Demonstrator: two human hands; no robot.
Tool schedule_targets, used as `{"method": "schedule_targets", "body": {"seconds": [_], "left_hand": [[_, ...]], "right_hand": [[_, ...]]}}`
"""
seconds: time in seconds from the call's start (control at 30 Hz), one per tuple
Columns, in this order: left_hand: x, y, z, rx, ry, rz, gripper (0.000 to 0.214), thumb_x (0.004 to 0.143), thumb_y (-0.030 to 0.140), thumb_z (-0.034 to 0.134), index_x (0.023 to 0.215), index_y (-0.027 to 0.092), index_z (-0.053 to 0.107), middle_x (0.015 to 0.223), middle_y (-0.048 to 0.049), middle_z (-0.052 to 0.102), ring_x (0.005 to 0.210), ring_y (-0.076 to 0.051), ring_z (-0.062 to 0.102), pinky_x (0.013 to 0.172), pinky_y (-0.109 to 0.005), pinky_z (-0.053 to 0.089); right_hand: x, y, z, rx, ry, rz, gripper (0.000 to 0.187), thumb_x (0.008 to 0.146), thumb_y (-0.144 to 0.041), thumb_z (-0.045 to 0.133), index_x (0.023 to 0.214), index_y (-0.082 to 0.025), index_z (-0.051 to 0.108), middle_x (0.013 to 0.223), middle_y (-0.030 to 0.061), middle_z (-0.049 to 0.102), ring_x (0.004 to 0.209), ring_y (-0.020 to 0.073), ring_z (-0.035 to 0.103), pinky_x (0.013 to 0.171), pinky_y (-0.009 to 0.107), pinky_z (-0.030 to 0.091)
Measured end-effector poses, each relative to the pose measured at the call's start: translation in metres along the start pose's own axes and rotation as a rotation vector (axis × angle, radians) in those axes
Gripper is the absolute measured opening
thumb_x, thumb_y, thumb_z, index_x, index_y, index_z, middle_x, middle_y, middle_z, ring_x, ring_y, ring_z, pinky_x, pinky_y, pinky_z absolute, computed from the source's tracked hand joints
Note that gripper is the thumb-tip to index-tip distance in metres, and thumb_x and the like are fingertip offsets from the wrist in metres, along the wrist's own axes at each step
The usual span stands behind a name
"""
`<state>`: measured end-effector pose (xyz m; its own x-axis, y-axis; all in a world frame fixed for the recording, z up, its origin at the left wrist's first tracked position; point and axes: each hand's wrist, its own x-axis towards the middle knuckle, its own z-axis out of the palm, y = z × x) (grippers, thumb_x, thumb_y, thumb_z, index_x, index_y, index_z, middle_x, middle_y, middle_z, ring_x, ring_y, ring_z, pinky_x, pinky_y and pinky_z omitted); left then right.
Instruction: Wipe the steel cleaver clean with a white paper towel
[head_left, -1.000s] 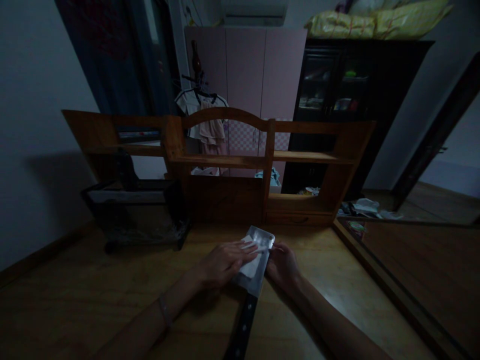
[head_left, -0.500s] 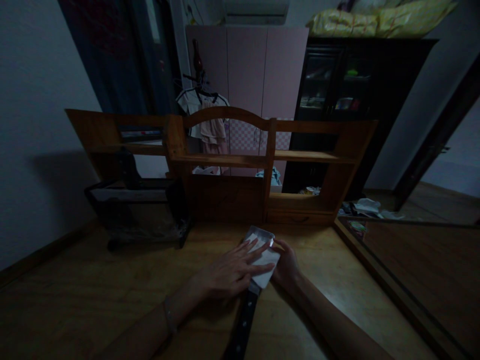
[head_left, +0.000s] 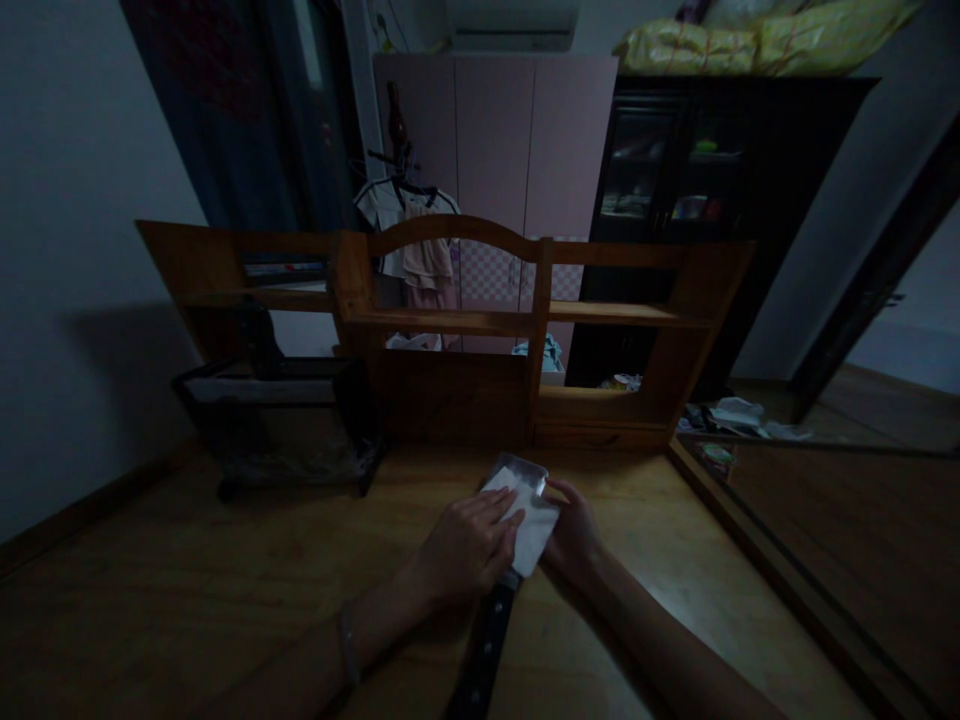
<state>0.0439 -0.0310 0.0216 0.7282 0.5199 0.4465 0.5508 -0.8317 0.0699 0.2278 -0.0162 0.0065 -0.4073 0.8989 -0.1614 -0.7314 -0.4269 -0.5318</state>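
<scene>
A spatula [head_left: 491, 630] with a black riveted handle and a flat metal blade points away from me over the wooden tabletop. Across most of the blade lies a white tissue or cloth [head_left: 536, 530]; which of the two I cannot tell. The blade's shiny squared end shows beyond it. My left hand [head_left: 469, 545] presses on the white piece from the left, its fingers bent and close together. Holding the blade's right edge is my right hand [head_left: 576, 530], with its thumb near the far corner and its other fingers mostly hidden.
Behind the hands stands a wooden shelf unit [head_left: 442, 320] with a drawer on its right. A dark-framed tank [head_left: 277, 430] sits at the left. A raised wooden edge [head_left: 750, 545] borders the right side. Wardrobes and hanging clothes are farther back.
My left hand's fingers, spread across the white piece before, have drawn back to the left and bunched together. My right hand and the spatula have hardly moved.
</scene>
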Motion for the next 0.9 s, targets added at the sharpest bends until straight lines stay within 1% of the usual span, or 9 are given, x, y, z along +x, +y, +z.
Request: {"method": "schedule_targets", "body": {"seconds": [0.07,0.23,0.3,0.4,0.5,0.6,0.67,0.9], "left_hand": [[0.0008,0.0013,0.0004,-0.013,-0.031,0.004,0.042,0.096,0.027,0.037,0.135,0.018,0.052,0.143,-0.0108,0.049,0.133,-0.024,0.045,0.109,-0.043,0.039],[0.0035,0.0024,-0.0037,-0.048,-0.118,-0.001,0.045,0.099,0.03,0.034,0.144,0.026,0.041,0.157,-0.0049,0.024,0.143,-0.024,0.027,0.116,-0.043,0.029],[0.0038,0.0021,-0.004,-0.075,-0.13,-0.008,0.046,0.1,0.029,0.031,0.145,0.028,0.038,0.158,-0.0021,0.02,0.144,-0.022,0.022,0.117,-0.043,0.025],[0.0037,0.0007,-0.0028,-0.115,-0.132,-0.026,0.045,0.101,0.03,0.029,0.145,0.029,0.037,0.158,0.0005,0.019,0.145,-0.02,0.02,0.118,-0.042,0.024],[0.004,-0.0016,-0.0016,-0.145,-0.127,-0.029,0.044,0.101,0.03,0.029,0.144,0.029,0.04,0.158,0.0012,0.021,0.145,-0.019,0.021,0.118,-0.041,0.023],[0.0048,-0.0037,-0.0015,-0.174,-0.112,-0.021,0.044,0.101,0.028,0.026,0.142,0.026,0.043,0.155,0.0001,0.029,0.143,-0.017,0.026,0.118,-0.04,0.025],[0.0053,-0.0045,-0.0019,-0.185,-0.109,-0.019,0.044,0.102,0.027,0.025,0.142,0.025,0.043,0.153,-0.0006,0.033,0.142,-0.016,0.028,0.118,-0.039,0.026],[0.0057,-0.0024,-0.0041,-0.222,-0.116,-0.019,0.045,0.102,0.028,0.024,0.145,0.026,0.038,0.153,-0.0001,0.032,0.142,-0.016,0.027,0.118,-0.04,0.025]], "right_hand": [[0.0007,0.0007,-0.0011,0.017,0.0,-0.007,0.033,0.082,-0.032,0.054,0.097,-0.007,0.067,0.086,0.0132,0.074,0.082,0.0262,0.07,0.081,0.04,0.054],[0.0017,0.0019,-0.0021,0.073,0.007,-0.076,0.026,0.081,-0.027,0.055,0.097,-0.011,0.067,0.093,0.011,0.074,0.085,0.024,0.07,0.085,0.037,0.053],[0.002,0.0021,-0.002,0.077,0.002,-0.099,0.026,0.081,-0.027,0.055,0.097,-0.01,0.067,0.095,0.0115,0.074,0.088,0.0242,0.07,0.087,0.037,0.052],[0.0027,0.0022,-0.001,0.086,0.005,-0.117,0.028,0.082,-0.029,0.055,0.098,-0.009,0.067,0.096,0.0124,0.074,0.088,0.0245,0.07,0.087,0.037,0.052],[0.0028,0.0018,0.0012,0.097,0.031,-0.112,0.027,0.083,-0.029,0.053,0.098,-0.01,0.067,0.092,0.0116,0.074,0.084,0.0237,0.07,0.084,0.037,0.053],[0.0018,0.0009,0.004,0.097,0.031,-0.061,0.028,0.084,-0.03,0.051,0.095,-0.01,0.067,0.089,0.0116,0.075,0.082,0.0235,0.071,0.083,0.037,0.053],[0.0007,0.0004,0.0054,0.095,0.009,-0.023,0.03,0.084,-0.032,0.05,0.094,-0.009,0.067,0.091,0.0131,0.074,0.084,0.0241,0.071,0.084,0.038,0.052],[0.0011,0.0012,0.0016,0.093,-0.018,-0.028,0.027,0.083,-0.032,0.052,0.092,-0.011,0.066,0.093,0.0133,0.074,0.088,0.0247,0.07,0.085,0.039,0.052]]}}
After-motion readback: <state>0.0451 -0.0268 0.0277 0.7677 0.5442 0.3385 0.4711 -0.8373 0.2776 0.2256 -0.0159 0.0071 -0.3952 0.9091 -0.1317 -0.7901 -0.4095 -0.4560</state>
